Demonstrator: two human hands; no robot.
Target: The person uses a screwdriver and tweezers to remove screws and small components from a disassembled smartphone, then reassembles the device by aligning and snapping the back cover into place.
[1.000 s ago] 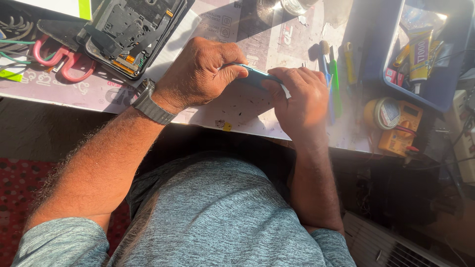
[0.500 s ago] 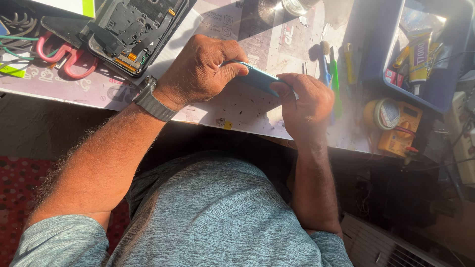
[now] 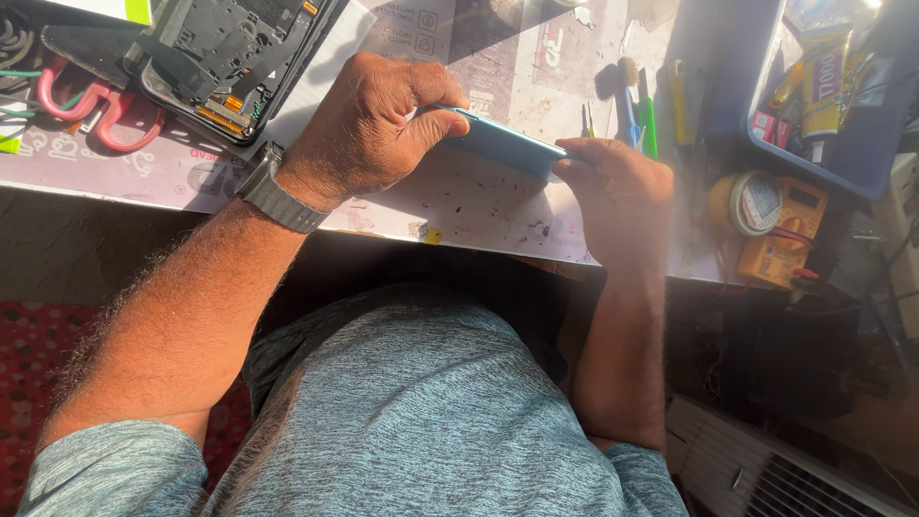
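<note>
Both hands grip blue phone (image 3: 507, 146): left hand (image 3: 369, 129), right hand (image 3: 617, 187), near mat edge (image 3: 479, 244).

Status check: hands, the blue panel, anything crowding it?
Left hand and right hand grip blue panel at opposite ends, tilted above mat. Opened phone lies left, apart.

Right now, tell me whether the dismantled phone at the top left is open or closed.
Open. The dismantled phone lies on the work mat with its back cover off, its inner boards and orange connectors bare.
</note>
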